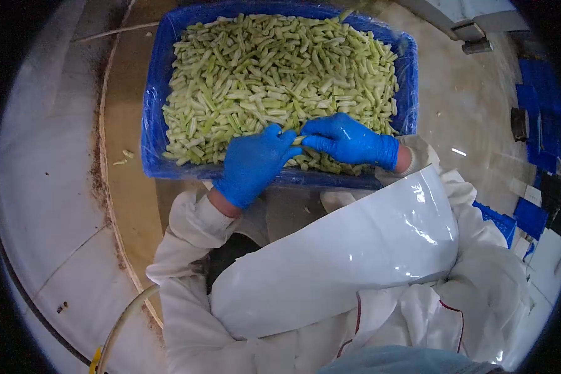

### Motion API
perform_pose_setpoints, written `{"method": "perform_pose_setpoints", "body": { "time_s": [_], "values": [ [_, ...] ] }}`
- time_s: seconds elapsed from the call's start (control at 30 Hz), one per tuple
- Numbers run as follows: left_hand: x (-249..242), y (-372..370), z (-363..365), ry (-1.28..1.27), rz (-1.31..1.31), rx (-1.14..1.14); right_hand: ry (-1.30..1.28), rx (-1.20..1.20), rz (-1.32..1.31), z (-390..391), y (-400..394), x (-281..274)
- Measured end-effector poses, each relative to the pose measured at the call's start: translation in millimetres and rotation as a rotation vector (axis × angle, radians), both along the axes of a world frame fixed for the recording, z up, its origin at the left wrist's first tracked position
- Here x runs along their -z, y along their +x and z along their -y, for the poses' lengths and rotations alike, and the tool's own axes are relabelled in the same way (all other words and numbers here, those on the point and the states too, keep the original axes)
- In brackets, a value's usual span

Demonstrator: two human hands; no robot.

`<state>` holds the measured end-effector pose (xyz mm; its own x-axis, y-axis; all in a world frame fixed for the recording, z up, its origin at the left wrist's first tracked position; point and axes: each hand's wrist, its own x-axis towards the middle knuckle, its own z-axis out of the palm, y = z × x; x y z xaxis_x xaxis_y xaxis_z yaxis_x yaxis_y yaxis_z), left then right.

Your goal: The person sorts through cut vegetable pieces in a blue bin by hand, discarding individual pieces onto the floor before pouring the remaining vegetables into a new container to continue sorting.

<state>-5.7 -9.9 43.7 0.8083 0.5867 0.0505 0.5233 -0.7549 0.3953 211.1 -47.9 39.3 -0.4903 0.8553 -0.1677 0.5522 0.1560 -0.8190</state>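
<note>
A blue plastic crate lined with clear film holds a heap of pale green cut vegetable pieces; their exact kind I cannot make out. Over the crate's near side, my left hand in a blue glove is closed on one end of a green vegetable piece. My right hand, also gloved in blue, pinches the other end of that piece. Both hands meet just above the heap, fingertips almost touching.
A white shiny apron covers my front below the crate. A few loose pieces lie on the tan surface left of it. Blue crates stand at the far right. A hose curves at the lower left.
</note>
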Motion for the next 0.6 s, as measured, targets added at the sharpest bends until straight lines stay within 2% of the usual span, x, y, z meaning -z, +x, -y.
{"method": "perform_pose_setpoints", "body": {
  "time_s": [0.13, 0.23, 0.33, 0.43, 0.53, 0.6],
  "values": [
    [5, -5, 7, -0.007, -0.079, 0.141, -0.021, -0.145, 0.076, 8, -6, 1],
    [12, -10, 16, -0.145, -0.011, 0.184, -0.114, -0.219, -0.036, 9, -5, 5],
    [-5, -13, 15, -0.278, -0.011, 0.324, -0.544, -0.202, -0.372, 15, -2, 5],
    [-10, -15, 16, -0.503, 0.292, 0.38, -0.68, -0.203, -0.463, 15, -1, -16],
    [-22, -18, 11, -0.631, 0.462, 0.369, -0.741, -0.202, -0.755, 16, -1, -12],
    [-32, -31, 4, -0.997, 0.676, -0.066, -0.846, -0.097, -0.724, 7, 3, -18]
  ]
}}
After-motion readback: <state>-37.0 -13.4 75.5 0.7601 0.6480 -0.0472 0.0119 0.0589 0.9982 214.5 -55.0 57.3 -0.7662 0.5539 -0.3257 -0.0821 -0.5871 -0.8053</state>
